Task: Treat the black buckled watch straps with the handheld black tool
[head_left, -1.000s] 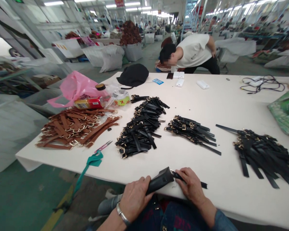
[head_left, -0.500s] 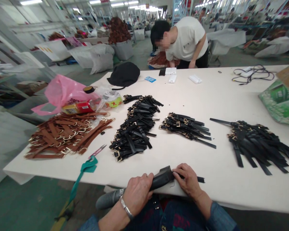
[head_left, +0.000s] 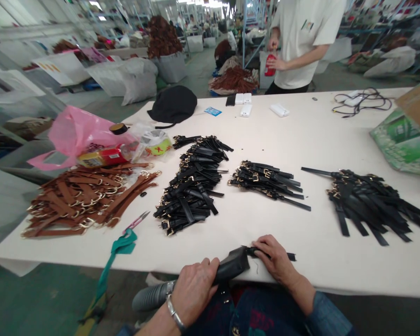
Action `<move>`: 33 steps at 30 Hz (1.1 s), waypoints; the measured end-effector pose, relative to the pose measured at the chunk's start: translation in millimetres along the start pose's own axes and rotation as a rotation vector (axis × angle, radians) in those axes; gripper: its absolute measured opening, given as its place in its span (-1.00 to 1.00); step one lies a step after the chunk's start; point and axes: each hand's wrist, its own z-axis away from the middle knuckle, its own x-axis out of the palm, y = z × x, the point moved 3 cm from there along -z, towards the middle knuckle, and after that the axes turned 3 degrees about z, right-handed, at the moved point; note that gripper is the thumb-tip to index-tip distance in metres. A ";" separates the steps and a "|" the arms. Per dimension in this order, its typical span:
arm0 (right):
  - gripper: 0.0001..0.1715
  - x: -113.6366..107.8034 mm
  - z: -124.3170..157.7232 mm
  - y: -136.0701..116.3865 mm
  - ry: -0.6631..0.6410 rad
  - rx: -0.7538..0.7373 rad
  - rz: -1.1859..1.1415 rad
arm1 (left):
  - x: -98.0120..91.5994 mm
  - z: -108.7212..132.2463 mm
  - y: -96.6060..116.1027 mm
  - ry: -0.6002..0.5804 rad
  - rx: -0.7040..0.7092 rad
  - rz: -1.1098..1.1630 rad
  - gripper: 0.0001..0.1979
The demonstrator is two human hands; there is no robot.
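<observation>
My left hand [head_left: 197, 290] is wrapped round a black nozzle [head_left: 234, 265] on a ribbed grey hose [head_left: 153, 296]. The nozzle's mouth points right, close to the end of a black strap [head_left: 291, 256]. That strap is pinched in the fingers of my right hand [head_left: 273, 258], and its flat tail sticks out beyond them over the table's front edge. Past my hands lie a small bundle of black buckled straps [head_left: 268, 183], a longer heap of black straps [head_left: 192, 186] to its left and another black strap pile [head_left: 378, 200] at the right.
Brown straps [head_left: 87, 196] with metal rings cover the left end, beside a pink bag [head_left: 80, 133]. Pink-handled snips [head_left: 137, 221] lie near a teal cloth strip [head_left: 124, 242]. A black cap [head_left: 174, 105], a cable [head_left: 362, 101] and a green box [head_left: 402, 140] stand farther back.
The co-worker across the table has straightened up and now holds a red bottle. My view has shifted slightly. The nozzle's mouth has moved a little away from my right fingers, exposing the strap's end.
</observation>
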 end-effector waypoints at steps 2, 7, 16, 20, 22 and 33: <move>-0.75 0.0 0.8 0.3 0.037 0.012 -0.003 | -1.4 -2.0 3.8 0.001 0.017 -0.012 -0.71; -0.73 -3.1 2.3 -4.1 0.023 -0.008 -0.014 | -5.4 -10.2 7.1 0.000 0.008 -0.001 -0.70; -0.78 -7.3 -4.1 -5.6 -0.036 0.010 0.011 | -1.0 -14.6 -2.9 0.010 0.030 -0.006 -0.65; -0.80 -13.0 -6.6 -7.9 -0.067 -0.021 -0.009 | -0.5 -16.4 -1.4 0.005 0.039 -0.012 -0.65; -0.79 -14.3 -4.6 -8.0 -0.071 -0.021 -0.011 | -0.8 -16.3 -0.4 0.007 0.042 -0.015 -0.65; -0.70 -14.3 5.4 -1.1 -0.015 -0.007 0.028 | -10.2 -10.5 2.9 -0.030 0.036 -0.058 -0.72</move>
